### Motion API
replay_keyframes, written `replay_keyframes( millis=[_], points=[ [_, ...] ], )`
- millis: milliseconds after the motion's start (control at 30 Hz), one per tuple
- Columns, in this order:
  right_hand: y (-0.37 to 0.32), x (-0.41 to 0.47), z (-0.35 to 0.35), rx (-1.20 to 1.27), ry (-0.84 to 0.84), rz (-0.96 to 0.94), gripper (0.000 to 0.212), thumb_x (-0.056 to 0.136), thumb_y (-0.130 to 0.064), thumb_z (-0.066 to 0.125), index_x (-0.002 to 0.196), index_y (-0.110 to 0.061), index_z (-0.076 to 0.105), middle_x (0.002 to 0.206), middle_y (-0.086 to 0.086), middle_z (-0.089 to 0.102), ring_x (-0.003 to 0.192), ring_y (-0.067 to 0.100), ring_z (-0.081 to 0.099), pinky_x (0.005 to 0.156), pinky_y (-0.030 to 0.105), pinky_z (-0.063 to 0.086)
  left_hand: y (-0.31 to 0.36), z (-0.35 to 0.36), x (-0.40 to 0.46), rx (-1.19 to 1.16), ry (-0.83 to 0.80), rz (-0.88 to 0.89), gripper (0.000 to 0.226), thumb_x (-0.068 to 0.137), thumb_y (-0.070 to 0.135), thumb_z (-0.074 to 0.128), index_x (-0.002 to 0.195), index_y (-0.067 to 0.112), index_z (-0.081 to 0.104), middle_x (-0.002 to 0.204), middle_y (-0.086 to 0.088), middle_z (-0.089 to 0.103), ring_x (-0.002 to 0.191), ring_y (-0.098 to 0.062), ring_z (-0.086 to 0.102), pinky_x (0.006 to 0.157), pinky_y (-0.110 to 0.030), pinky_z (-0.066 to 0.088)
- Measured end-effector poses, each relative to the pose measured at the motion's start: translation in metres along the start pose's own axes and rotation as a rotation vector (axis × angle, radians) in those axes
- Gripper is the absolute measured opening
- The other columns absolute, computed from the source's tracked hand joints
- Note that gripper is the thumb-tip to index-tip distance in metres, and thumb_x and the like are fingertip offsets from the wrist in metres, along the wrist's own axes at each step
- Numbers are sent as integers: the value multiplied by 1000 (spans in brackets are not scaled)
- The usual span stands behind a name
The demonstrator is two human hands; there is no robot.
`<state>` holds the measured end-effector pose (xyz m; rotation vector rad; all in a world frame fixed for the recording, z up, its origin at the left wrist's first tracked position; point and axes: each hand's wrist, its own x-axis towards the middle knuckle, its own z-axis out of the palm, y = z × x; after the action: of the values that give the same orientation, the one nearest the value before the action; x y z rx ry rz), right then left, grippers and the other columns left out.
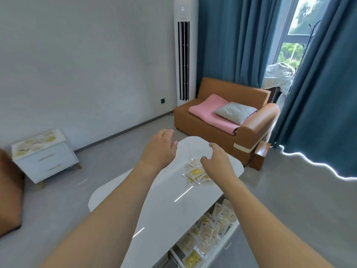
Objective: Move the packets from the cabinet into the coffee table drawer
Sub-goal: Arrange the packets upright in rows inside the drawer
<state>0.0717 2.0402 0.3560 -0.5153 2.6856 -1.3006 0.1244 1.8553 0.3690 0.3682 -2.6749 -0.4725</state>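
- Coffee table [166, 192]: small pile of packets [195, 173] on top; open drawer [222, 242] below holds more.
- Right hand [216, 161] over the pile, fingers loosely curled, grip unclear.
- Left hand [160, 147] hovers, relaxed, empty.
- Sofa [222, 117] beyond the table.

two hands [160, 149] – one coffee table [154, 200], one open drawer [229, 238], two packet heaps [195, 173] – exact packet count unclear.

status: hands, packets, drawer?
Left hand open, hovering over the coffee table. Right hand open over the loose packets on the tabletop, no grip yet. Drawer open, holding packets already. Nothing in the way.
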Motion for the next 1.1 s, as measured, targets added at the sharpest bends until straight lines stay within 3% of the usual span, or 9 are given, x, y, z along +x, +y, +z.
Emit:
replay_keyframes(
  millis=[133,267,400,700,867,1100],
  points=[
    [-41,-9,25,-9,-40,-74,63,91,-18,51,150,-12,30,154,5,33,139,23,33,112,38,32,-38,-33,-20,29,15,-40,45,102,30,44,143,11,41,147,-6,43,130,-27,44,99,-39,41],
    [-97,-14,73,-38,-59,-176,57,90,-16,52,144,-8,36,147,10,40,131,25,41,105,39,39,-100,-75,-34,40,59,-79,46,102,30,45,143,9,42,145,-9,44,129,-28,44,101,-39,41],
    [-165,-15,148,-62,-106,-232,62,90,-16,51,148,-9,32,149,9,37,132,25,40,106,44,40,-190,-128,-47,59,118,-108,45,101,31,45,141,10,44,143,-10,46,127,-30,45,101,-42,41],
    [-327,-21,334,-59,-209,-291,63,89,-19,51,149,-14,30,151,4,35,129,22,44,106,40,40,-417,-249,-89,97,137,-276,45,102,30,44,143,11,43,146,-9,43,131,-29,42,104,-44,40],
    [-369,7,402,-73,-219,-264,62,89,-20,50,148,-14,32,151,4,35,137,21,35,107,34,33,-493,-270,-66,78,111,-280,45,102,31,44,143,12,41,147,-8,42,132,-28,41,104,-46,41],
    [-419,101,497,-19,-174,-273,58,90,-20,51,146,-14,35,150,3,36,135,20,37,105,32,34,-603,-270,24,92,79,-213,45,102,30,43,143,12,42,147,-8,43,131,-28,42,105,-40,39]
  ],
)
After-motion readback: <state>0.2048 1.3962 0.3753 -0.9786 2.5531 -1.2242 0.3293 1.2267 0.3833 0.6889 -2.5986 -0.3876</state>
